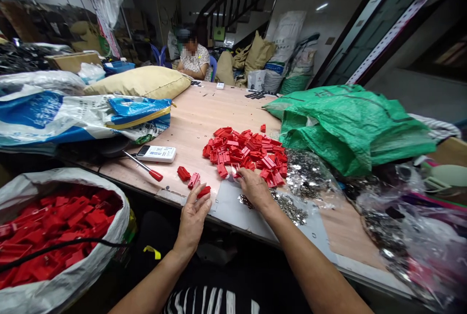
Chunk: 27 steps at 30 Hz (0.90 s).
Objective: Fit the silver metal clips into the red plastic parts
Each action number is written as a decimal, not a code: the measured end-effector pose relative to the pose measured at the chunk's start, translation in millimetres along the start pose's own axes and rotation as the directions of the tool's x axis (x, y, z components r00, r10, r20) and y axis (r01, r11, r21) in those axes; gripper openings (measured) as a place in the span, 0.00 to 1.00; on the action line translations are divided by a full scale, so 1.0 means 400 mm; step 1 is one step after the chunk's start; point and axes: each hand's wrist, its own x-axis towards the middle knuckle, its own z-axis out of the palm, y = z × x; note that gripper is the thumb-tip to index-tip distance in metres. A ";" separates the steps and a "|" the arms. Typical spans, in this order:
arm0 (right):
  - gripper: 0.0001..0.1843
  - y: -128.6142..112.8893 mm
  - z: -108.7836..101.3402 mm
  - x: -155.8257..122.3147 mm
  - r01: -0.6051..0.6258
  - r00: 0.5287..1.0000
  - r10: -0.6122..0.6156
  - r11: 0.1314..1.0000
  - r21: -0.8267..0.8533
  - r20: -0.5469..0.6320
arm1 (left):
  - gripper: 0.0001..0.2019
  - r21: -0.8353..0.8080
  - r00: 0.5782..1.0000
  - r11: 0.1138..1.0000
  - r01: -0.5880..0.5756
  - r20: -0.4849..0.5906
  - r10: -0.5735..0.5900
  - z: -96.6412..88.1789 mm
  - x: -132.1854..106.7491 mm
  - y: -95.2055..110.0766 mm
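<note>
My left hand (193, 214) is at the table's front edge, with a small red plastic housing (203, 191) between its thumb and fingers. Two more red housings (183, 174) lie just beyond those fingers. My right hand (255, 188) reaches to the near side of a heap of red housings (248, 151). Its fingertips are closed on one housing (235, 169) there, partly covered by the fingers. Small shiny metal parts (290, 207) are spread beside and under the right wrist, on a grey sheet (229, 207).
A white sack (124, 216) of red housings stands at lower left. A red-handled screwdriver (155, 175) and a white device (156, 153) lie on the table. A green woven sack (328, 119) and a bag of metal parts (310, 173) sit right. Another person (199, 61) sits across.
</note>
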 end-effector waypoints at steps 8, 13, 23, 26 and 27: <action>0.09 -0.081 -0.021 -0.179 -0.063 0.995 0.001 0.772 0.633 0.099 | 0.30 0.394 0.912 0.840 -0.373 0.324 0.253 0.004 -0.022 -0.044; 0.12 -0.156 -0.003 -0.275 -0.192 0.981 0.076 0.449 0.872 0.177 | 0.25 0.437 0.788 0.674 -0.596 0.483 0.383 0.015 -0.043 -0.039; 0.05 0.037 -0.087 -0.320 -0.311 0.947 0.322 0.914 0.261 0.001 | 0.15 0.314 0.947 0.947 -0.072 0.320 -0.034 0.034 -0.057 -0.010; 0.03 0.074 -0.084 -0.322 -0.329 0.943 0.329 0.944 0.018 -0.040 | 0.16 0.236 0.947 0.972 0.011 0.309 -0.086 0.042 -0.055 -0.013; 0.03 0.076 -0.080 -0.321 -0.324 0.946 0.323 0.946 -0.013 -0.038 | 0.17 0.208 0.946 0.978 0.036 0.309 -0.101 0.044 -0.054 -0.013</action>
